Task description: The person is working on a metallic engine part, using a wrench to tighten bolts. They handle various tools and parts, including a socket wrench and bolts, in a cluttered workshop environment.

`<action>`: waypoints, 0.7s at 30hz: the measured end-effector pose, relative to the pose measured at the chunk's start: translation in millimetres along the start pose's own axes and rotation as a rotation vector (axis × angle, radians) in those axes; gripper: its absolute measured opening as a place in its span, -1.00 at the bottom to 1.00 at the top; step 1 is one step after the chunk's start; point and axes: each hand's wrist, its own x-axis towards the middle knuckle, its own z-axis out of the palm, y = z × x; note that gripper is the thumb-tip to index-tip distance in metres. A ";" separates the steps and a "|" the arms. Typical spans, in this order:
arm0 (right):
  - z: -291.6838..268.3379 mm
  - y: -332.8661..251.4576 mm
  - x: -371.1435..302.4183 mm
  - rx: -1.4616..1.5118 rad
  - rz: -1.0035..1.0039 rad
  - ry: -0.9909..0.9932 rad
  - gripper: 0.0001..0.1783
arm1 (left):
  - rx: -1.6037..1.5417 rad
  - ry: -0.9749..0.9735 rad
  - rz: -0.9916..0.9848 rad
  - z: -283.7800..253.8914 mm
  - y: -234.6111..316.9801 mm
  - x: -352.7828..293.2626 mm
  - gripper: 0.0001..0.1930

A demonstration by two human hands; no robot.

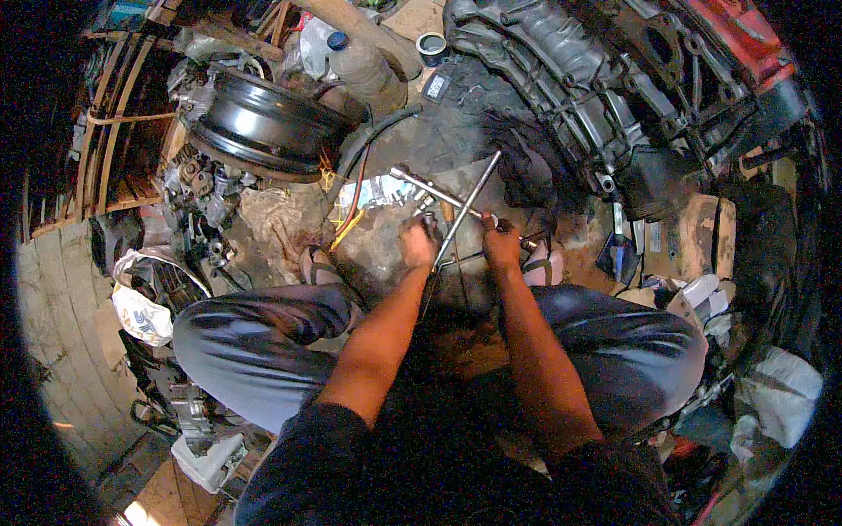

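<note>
A chrome four-way lug wrench (467, 203) lies crosswise between my knees, above the dirty floor. My right hand (502, 245) is closed round its lower right arm. Beside the wrench's lower end, my left hand (418, 245) is curled and slightly blurred. A small dark metal piece shows at its fingertips, but I cannot make out what it holds. Just beyond the left hand, small metal parts rest near a printed sheet (379, 191). A thin dark rod (462, 258) passes between the hands, below the wrench.
A black wheel rim (272, 123) lies at the upper left, with a capped plastic bottle (364, 70) beyond it. A large metal engine part (579, 74) fills the upper right. A white bag (140, 307) stands by my left knee. Wooden blocks (697, 237) lie right of my right foot.
</note>
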 end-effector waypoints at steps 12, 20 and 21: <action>-7.4 -86.3 -37.6 0.253 -0.017 0.116 -0.58 | -0.221 0.209 0.441 -182.7 -57.3 46.2 -0.66; -67.2 -180.9 -25.1 0.802 0.046 -0.198 -0.56 | -0.363 0.007 0.626 -393.5 84.5 -56.7 -0.75; -81.9 -203.2 -42.2 0.868 0.020 -0.278 -0.58 | -0.492 0.011 0.615 -402.1 84.8 -73.5 -0.75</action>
